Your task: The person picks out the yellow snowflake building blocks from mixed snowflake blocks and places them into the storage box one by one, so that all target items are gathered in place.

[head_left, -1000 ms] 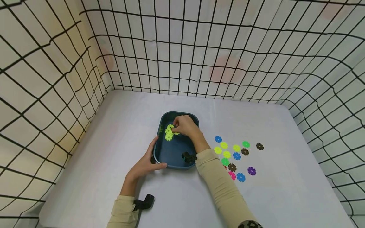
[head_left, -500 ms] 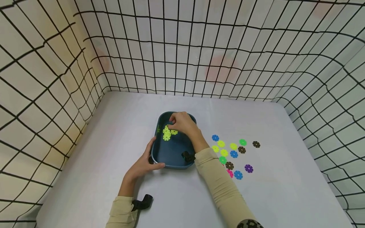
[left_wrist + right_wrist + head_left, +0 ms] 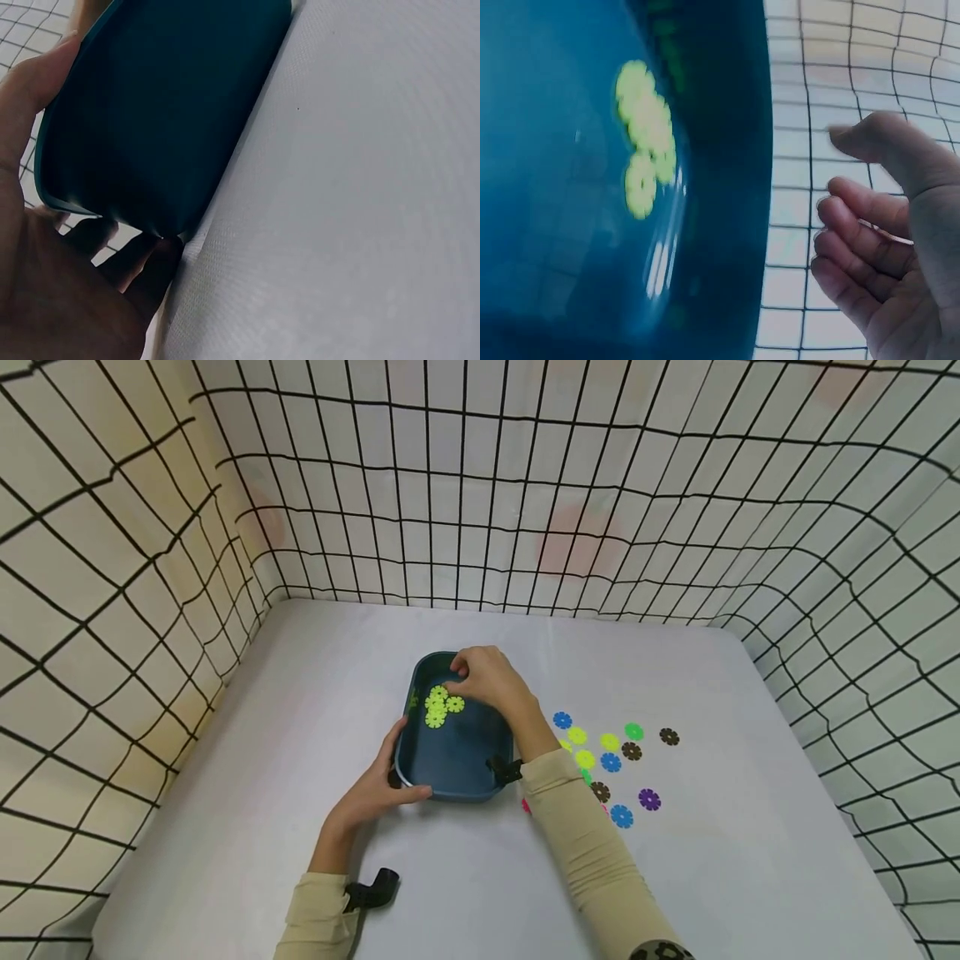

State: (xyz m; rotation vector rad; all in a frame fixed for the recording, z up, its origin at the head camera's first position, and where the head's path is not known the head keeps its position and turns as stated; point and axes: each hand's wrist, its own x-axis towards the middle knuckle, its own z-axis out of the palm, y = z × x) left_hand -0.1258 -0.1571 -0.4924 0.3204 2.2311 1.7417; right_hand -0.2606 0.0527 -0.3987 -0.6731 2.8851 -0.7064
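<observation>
A dark blue plastic tub [image 3: 457,768] with rounded corners stands on the white table. Several yellow notched discs [image 3: 436,704] lie partly overlapping on its floor, towards the far left. My left hand [image 3: 371,793] holds the near left corner of the tub, thumb along the near side and fingers along the left; the left wrist view shows the fingertips against the tub's wall [image 3: 150,127]. Above the far part of the tub hovers my right hand [image 3: 491,681]. In the right wrist view, its fingers [image 3: 862,240] are loosely bent and apart from the thumb, with nothing between them.
Right of the tub, loose discs are scattered: yellow, blue [image 3: 611,762], green [image 3: 633,732], brown [image 3: 669,737] and purple [image 3: 649,799]. A red one [image 3: 527,806] shows beside my right sleeve [image 3: 585,843]. Black wire mesh [image 3: 480,527] fences the table at the back and sides.
My right hand has drawn up and away from the yellow discs, its fingers loosening, so more of the discs show. The left hand keeps its hold on the tub. The head view has shifted slightly.
</observation>
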